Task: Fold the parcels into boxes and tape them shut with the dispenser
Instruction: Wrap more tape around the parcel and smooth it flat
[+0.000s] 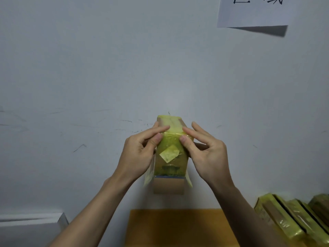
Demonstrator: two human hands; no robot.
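A small cardboard box (pixel 170 157), wrapped in yellow-green tape with a pale label stuck aslant on its near face, is held up in front of a white wall. My left hand (pixel 140 154) grips its left side, thumb on the near face and fingers over the top edge. My right hand (pixel 206 154) mirrors it on the right side. The box's lower flaps (pixel 169 186) hang open, showing bare brown cardboard. No tape dispenser is in view.
An orange-brown surface (pixel 179 227) lies below the box. Several flat taped parcels (pixel 292 220) lean in a row at the lower right. A white block (pixel 32 227) sits at lower left. A paper sheet (pixel 252 11) hangs on the wall, upper right.
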